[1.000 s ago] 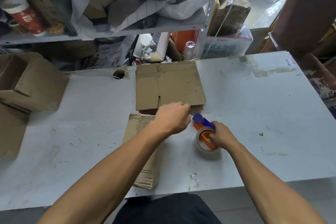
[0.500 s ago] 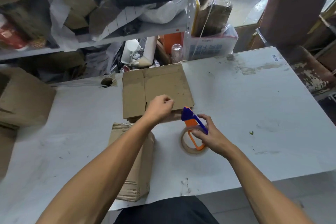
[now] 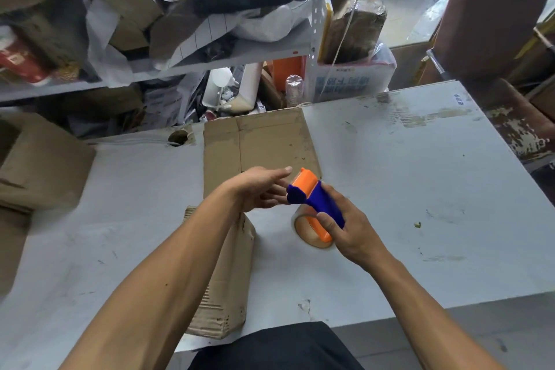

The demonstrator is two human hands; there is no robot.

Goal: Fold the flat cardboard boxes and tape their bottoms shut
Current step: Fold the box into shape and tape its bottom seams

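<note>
Far left, some brown boxes (image 3: 39, 165) sit at the edge of the grey table (image 3: 390, 189). Near the person's body lies a flat, folded cardboard box (image 3: 223, 285), half hidden under the left arm and poking past the near edge of the table. Behind it, flat on the table, is another flat cardboard sheet (image 3: 258, 141) that reaches to the far edge.

The left hand (image 3: 259, 191) is above that sheet, fingers out straight and loose, holding nothing. Its fingertips are right beside the tape tool. The right hand (image 3: 345, 228) is wrapped around the blue and orange tape dispenser (image 3: 315, 201), with the roll of clear tape (image 3: 312, 233) hanging under it. I cannot tell if the roll touches the table.

Behind the table, a metal shelf (image 3: 210, 60) is stuffed with bags and boxes. On the right stands a dark brown chair (image 3: 492, 9).
</note>
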